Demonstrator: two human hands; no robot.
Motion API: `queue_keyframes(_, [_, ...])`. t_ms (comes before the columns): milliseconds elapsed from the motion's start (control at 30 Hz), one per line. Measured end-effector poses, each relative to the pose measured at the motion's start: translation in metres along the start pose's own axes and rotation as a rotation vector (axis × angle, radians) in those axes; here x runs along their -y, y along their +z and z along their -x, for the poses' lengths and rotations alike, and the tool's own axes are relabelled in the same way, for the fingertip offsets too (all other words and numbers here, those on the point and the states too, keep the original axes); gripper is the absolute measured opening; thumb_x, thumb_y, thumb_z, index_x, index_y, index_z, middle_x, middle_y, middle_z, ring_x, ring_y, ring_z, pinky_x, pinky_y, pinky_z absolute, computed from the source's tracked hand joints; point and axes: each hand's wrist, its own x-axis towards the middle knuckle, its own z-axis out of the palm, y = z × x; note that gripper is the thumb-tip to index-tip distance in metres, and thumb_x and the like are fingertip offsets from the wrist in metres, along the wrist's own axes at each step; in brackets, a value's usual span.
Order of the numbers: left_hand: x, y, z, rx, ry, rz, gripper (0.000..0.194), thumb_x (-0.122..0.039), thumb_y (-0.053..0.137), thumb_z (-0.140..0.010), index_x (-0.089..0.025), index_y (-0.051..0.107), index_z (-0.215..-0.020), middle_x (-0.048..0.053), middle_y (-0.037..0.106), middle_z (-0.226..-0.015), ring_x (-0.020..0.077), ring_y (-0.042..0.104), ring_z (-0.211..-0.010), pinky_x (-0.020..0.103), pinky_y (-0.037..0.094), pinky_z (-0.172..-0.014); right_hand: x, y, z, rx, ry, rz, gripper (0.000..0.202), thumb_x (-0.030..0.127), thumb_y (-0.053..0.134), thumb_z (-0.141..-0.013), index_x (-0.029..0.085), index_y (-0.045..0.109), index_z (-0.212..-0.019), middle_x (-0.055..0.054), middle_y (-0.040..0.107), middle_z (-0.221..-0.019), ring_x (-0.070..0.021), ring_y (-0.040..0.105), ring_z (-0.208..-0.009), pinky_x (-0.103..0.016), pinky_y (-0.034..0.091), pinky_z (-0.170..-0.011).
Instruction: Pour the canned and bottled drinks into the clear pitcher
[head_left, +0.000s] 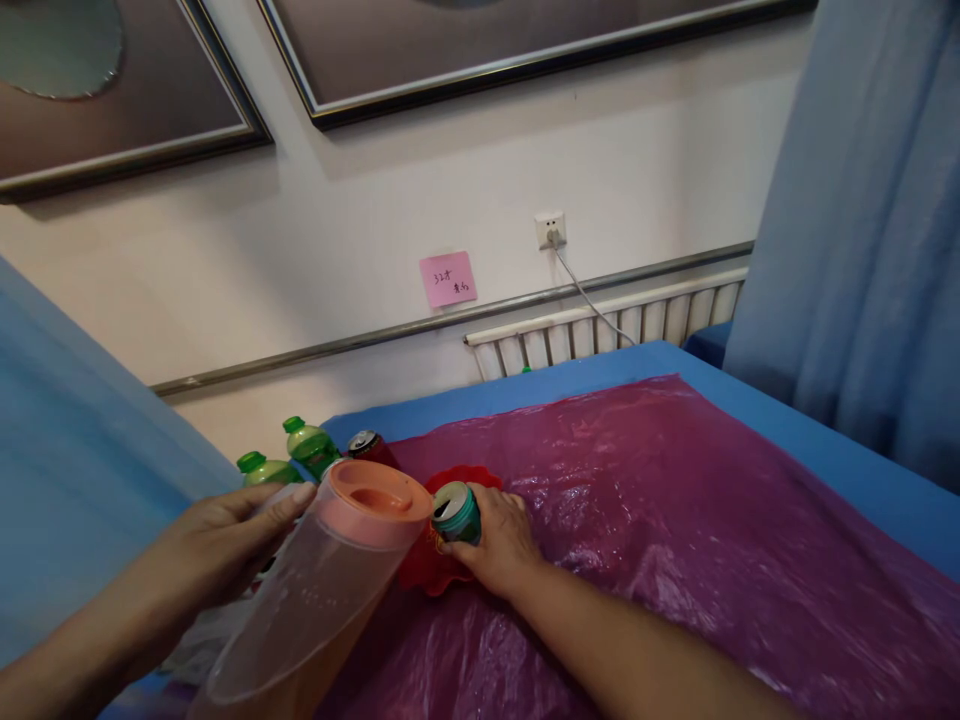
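Observation:
My left hand [247,530] is closed round the handle of a clear plastic pitcher [322,590] with an orange lid. The pitcher is tilted, its lid toward the can, and brownish liquid lies along its lower side. My right hand [502,535] grips a green drink can [457,515] whose top is opened. The can leans toward the pitcher's spout, above a red scalloped dish [431,570]. Whether liquid runs between spout and can does not show.
Green-capped bottles [311,445] and a dark red can [373,448] stand behind the pitcher. Pink plastic sheeting [615,480] covers the blue table [787,420]. Blue curtains [847,230] hang at both sides. A radiator [540,345] and a plugged-in cord [589,300] are at the wall.

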Motion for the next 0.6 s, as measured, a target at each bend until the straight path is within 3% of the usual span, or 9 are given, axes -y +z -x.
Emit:
queue_keyframes(333, [-0.0084,0.0032,0.0070,-0.021,-0.007,0.048,0.071,-0.088,0.060,-0.046,-0.021,0.054,-0.068,-0.007,0.033,-0.057,0.0103,0.027,-0.052,0.022,0.023,-0.048,-0.0013,0.0007,-0.0001,-0.013,-0.007,0.000,0.064,0.042,0.085,-0.068,0.029,0.057,-0.124,-0.005,0.068,-0.112,-0.0275,0.062,-0.107,-0.041,0.043,-0.095])
queue_keyframes(600, [-0.0012,0.0005,0.0024,-0.015,-0.011,0.034,0.073,-0.089,0.060,-0.047,-0.021,0.060,-0.073,-0.006,0.036,-0.059,0.0112,0.029,-0.054,0.021,0.024,-0.048,-0.0012,0.0022,-0.0004,-0.015,-0.004,0.011,0.066,0.042,0.085,-0.068,0.028,0.056,-0.126,-0.005,0.068,-0.114,-0.0278,0.062,-0.108,-0.042,0.043,-0.096])
